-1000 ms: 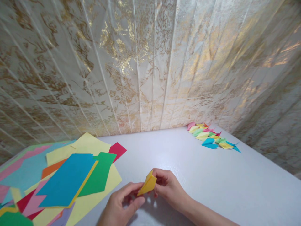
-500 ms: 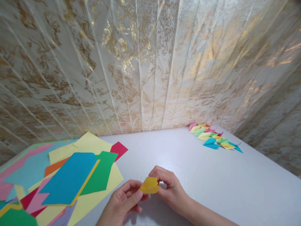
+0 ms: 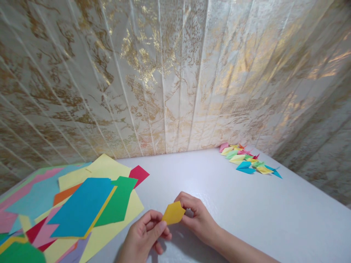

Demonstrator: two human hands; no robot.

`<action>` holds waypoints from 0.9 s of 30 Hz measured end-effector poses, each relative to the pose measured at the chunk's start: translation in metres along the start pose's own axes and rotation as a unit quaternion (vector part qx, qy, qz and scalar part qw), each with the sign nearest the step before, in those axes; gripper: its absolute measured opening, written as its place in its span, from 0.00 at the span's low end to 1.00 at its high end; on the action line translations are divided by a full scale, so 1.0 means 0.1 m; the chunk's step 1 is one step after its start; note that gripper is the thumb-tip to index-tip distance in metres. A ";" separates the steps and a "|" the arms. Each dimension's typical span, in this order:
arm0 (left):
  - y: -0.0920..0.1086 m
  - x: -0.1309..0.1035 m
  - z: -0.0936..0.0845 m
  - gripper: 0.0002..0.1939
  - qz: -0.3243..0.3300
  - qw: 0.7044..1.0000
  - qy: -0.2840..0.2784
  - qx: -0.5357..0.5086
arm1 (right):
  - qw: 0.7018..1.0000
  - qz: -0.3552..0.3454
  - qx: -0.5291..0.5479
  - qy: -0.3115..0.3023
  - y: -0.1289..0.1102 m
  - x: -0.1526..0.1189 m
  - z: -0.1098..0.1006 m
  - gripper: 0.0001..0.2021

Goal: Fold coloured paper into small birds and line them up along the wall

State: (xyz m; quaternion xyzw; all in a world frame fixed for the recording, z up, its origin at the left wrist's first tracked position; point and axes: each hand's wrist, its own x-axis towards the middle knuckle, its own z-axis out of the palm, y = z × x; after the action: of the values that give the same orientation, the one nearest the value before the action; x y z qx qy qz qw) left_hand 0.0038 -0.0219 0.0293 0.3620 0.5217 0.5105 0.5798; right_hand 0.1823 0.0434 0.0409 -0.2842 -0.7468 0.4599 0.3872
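Observation:
A small folded piece of yellow paper (image 3: 173, 213) is held up just over the white table, between my two hands. My left hand (image 3: 149, 233) pinches its lower left corner between thumb and fingers. On the other side, my right hand (image 3: 196, 217) has its thumb and curled fingers closed at the paper's right edge; the exact contact there is partly hidden. The folded paper shows a flat face toward me, with a pointed right end.
Loose coloured sheets overlap on the left, with a blue sheet (image 3: 85, 206) and a green sheet (image 3: 117, 201) on top. A red square (image 3: 139, 175) lies beside them. Several folded paper pieces (image 3: 245, 167) sit at the far right of the white table (image 3: 263, 215), near the patterned curtain (image 3: 175, 91).
The yellow folded paper has turned and tilted, so its flat face now shows more fully. My hands have shifted only slightly.

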 end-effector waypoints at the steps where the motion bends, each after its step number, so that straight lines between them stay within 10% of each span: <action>1: 0.00 0.00 0.00 0.24 0.001 1.000 0.007 0.000 | 1.000 0.012 0.001 0.002 0.00 0.00 -0.01 0.15; 27: -0.01 0.00 -0.01 0.25 -0.018 0.999 0.024 0.021 | 0.986 0.146 0.034 0.067 -0.13 -0.03 0.08 0.06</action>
State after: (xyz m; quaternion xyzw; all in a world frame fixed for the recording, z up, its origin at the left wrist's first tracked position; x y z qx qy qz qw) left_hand 0.0028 -0.0225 0.0280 0.3526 0.5524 0.4973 0.5685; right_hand 0.1764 0.0324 0.0500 -0.4074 -0.6536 0.5164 0.3742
